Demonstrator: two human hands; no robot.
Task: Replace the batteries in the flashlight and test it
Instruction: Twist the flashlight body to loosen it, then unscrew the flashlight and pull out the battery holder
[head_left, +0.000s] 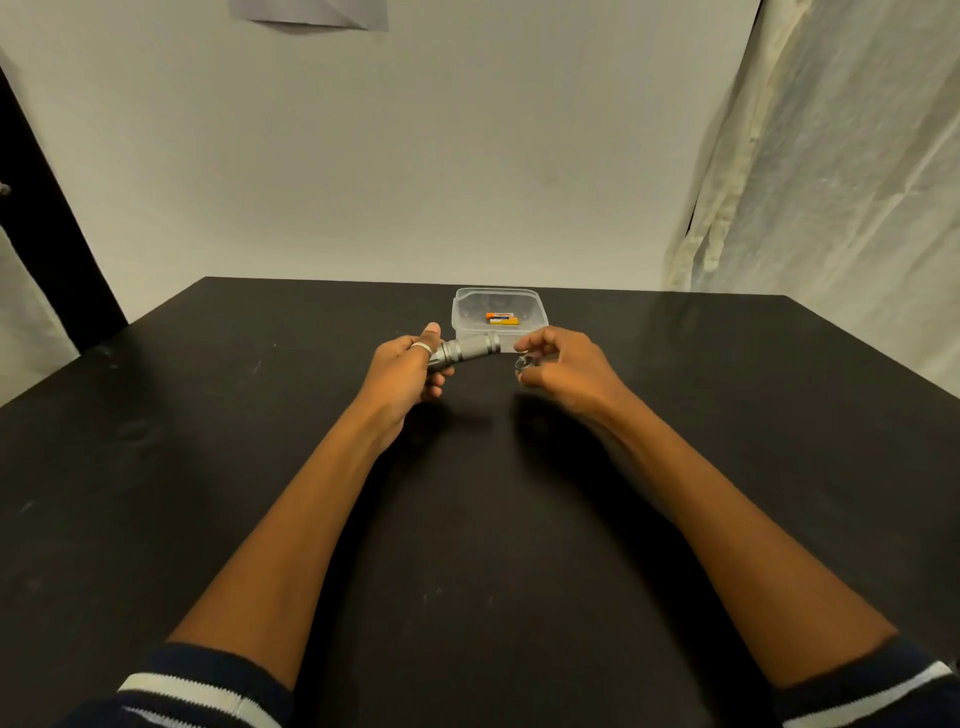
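Note:
A grey metal flashlight (470, 349) lies level above the black table (260, 467), held at its left end by my left hand (408, 371). Its right end points toward my right hand (563, 366), a short gap away. That hand pinches a small round metal cap (523, 363) in its lower fingers, apart from the flashlight body. Just behind both hands stands a clear plastic container (462, 312) with two orange batteries (502, 318) lying side by side inside.
The table's far edge runs right behind the container, against a pale wall. A light curtain (831, 182) hangs at the right, and a dark upright panel (47, 208) stands at the left. Both forearms stretch over the middle of the table.

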